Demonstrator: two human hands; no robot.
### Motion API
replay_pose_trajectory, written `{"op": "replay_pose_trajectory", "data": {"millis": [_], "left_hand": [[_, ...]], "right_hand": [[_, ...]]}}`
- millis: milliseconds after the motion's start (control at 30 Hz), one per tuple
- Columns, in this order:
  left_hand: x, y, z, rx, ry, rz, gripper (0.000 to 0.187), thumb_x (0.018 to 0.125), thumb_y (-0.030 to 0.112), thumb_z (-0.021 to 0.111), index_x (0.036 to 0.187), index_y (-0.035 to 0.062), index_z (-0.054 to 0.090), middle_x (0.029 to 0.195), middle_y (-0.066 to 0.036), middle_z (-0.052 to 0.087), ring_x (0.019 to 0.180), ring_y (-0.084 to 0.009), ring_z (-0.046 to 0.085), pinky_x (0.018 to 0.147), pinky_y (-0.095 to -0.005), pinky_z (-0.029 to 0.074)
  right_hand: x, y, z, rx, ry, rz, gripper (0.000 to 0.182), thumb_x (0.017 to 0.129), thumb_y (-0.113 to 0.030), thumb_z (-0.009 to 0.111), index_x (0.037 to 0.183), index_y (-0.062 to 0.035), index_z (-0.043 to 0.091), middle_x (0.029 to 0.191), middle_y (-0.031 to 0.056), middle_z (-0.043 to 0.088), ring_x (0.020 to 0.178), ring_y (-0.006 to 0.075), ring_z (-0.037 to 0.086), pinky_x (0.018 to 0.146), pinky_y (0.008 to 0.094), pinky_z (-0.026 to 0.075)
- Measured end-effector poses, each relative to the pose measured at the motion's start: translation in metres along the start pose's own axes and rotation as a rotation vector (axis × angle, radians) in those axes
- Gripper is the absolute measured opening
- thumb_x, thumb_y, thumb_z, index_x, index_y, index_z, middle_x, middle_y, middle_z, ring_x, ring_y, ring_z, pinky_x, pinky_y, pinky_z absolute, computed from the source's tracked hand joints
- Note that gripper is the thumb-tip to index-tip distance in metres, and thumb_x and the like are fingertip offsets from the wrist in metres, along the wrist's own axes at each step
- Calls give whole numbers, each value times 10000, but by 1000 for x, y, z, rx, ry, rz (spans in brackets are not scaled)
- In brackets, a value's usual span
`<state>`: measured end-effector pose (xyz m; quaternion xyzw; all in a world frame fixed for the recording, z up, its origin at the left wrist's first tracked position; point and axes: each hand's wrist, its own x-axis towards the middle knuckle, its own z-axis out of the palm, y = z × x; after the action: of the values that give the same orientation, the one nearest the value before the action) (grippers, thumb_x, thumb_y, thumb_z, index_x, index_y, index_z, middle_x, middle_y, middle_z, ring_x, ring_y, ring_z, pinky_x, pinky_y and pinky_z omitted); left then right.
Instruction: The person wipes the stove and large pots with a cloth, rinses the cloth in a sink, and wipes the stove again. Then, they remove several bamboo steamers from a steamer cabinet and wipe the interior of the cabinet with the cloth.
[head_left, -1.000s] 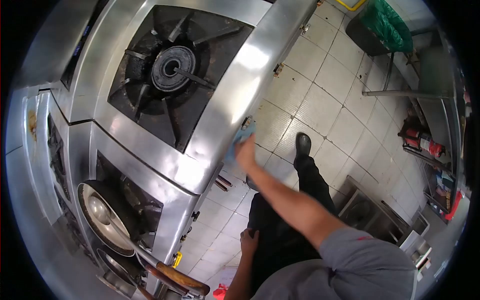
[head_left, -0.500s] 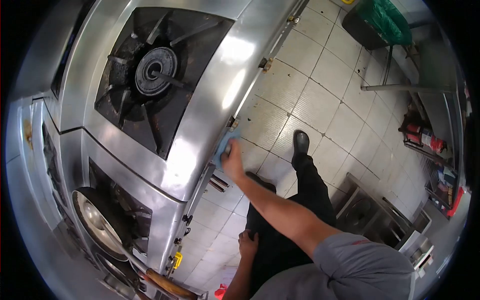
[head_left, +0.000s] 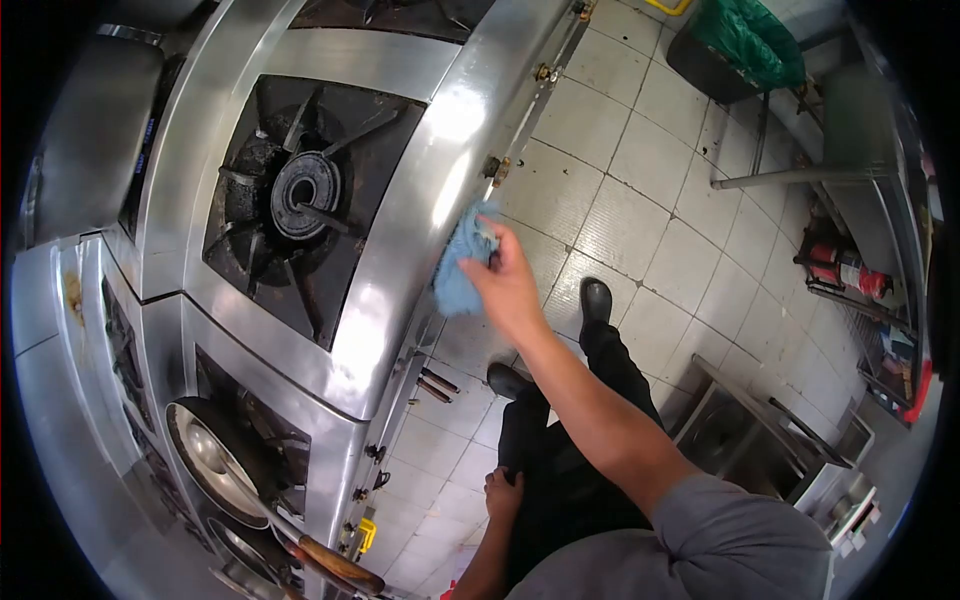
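In my right hand point(head_left: 508, 285) is a blue cloth point(head_left: 463, 270), bunched and gripped between thumb and fingers. The cloth lies against the front edge of the steel stove point(head_left: 400, 205), close to a brass gas knob point(head_left: 497, 170). My left hand point(head_left: 504, 492) rests on my dark trousers at the thigh, holding nothing that shows. Its fingers lie against the fabric, partly hidden. Left of the cloth, a burner point(head_left: 305, 195) with a black grate sits in the stove top.
A wok point(head_left: 215, 460) with a wooden-handled ladle point(head_left: 340, 565) in it sits on the nearer burner, its handle jutting past the stove edge. A bin with a green liner point(head_left: 745, 45) stands at upper right. Tiled floor point(head_left: 640, 215) runs beside the stove, with steel shelving at right.
My right hand has lifted away from low on the stove front and moved up and right with the cloth, which now shows more fully. My left hand stays at my thigh. The view has shifted slightly.
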<state>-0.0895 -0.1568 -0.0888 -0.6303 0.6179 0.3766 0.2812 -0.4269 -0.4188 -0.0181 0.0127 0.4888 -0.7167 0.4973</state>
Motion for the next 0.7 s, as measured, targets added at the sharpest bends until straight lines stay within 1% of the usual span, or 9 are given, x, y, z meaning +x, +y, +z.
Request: {"op": "replay_pose_trajectory", "data": {"millis": [67,167,300,367,400,467,500,567,700], "left_hand": [[0,2,0,-1,18,9,453,819,381,633,1136,77,525,1148,-201,533,1047,-402,531,882,-483,462],[2,1,2,-12,43,12,454,819,374,634,1144,79,518,1146,-200,530,1043,-404,529,878,-486,463],[4,4,1,9,43,1,450,820,371,633,1143,79,519,1144,-197,530,1042,-406,529,876,-488,463],[4,9,0,22,39,-9,446,821,370,632,1141,79,523,1148,-196,530,1047,-405,528,880,-484,464],[5,10,1,20,38,-5,446,821,370,632,1141,79,523,1148,-196,530,1047,-405,528,880,-484,464],[3,6,4,10,58,41,450,822,374,629,1142,74,526,1156,-198,528,1059,-404,524,885,-483,464],[2,7,3,11,58,42,450,822,374,629,1142,74,526,1156,-198,528,1059,-404,524,885,-483,464],[3,11,3,11,60,1,453,824,376,625,1141,68,530,1153,-198,530,1058,-398,525,893,-480,458],[3,19,3,1,47,-31,453,825,379,623,1137,63,533,1148,-199,533,1058,-396,524,897,-479,451]], "right_hand": [[41,42,-17,-478,119,-296,518,828,13,622,1271,-52,361,1037,121,609,902,151,619,689,293,488],[67,103,-45,-828,232,-314,514,797,21,617,1250,-65,390,1043,155,579,950,240,596,802,345,473],[57,106,-66,-884,-36,-41,494,791,22,617,1234,-60,412,1100,192,536,983,318,572,838,366,458],[53,92,-58,-419,17,-37,503,782,30,614,1244,-50,431,1175,219,487,1050,364,528,874,381,442],[51,76,-49,-423,19,-40,503,782,30,614,1244,-50,431,1175,219,487,1050,364,528,874,381,442],[47,51,-32,-447,146,-346,524,778,30,622,1266,-26,441,1229,227,467,1121,380,486,916,402,426],[58,66,-38,-446,147,-347,524,778,30,622,1266,-26,441,1229,227,467,1121,380,486,916,402,426],[95,105,-55,-788,346,-621,563,775,20,627,1302,-16,431,1220,211,480,1094,368,504,900,402,437],[146,95,-94,-876,357,-444,572,752,-2,659,1286,-4,456,1148,210,499,1033,379,513,881,416,439]]}}
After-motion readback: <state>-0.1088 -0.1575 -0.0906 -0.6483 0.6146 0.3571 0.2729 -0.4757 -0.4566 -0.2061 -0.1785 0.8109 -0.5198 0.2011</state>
